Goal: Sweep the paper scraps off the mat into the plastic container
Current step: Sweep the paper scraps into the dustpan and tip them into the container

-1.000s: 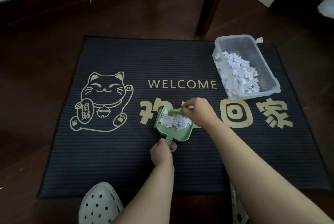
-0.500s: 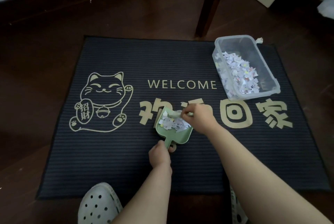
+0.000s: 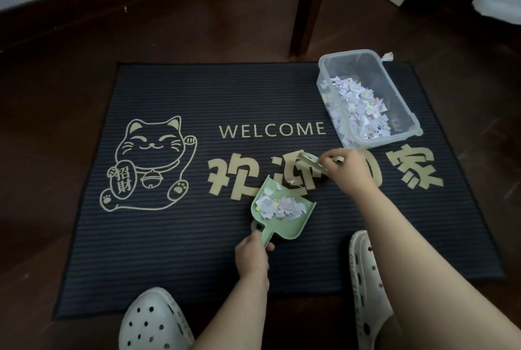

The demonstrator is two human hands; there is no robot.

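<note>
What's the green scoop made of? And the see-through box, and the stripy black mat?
The pale green scoop-shaped dustpan looks like hard plastic: smooth, matt, one even colour. The clear rectangular container looks plastic too: paper scraps show through its cloudy walls. The black ribbed mat seems carpet-like fibre, dull with fine ridges, though rubber is possible.

A home entryway: welcome doormat (image 3: 174,236) on dark wood floor (image 3: 56,95), chair leg (image 3: 310,2) nearby
</note>
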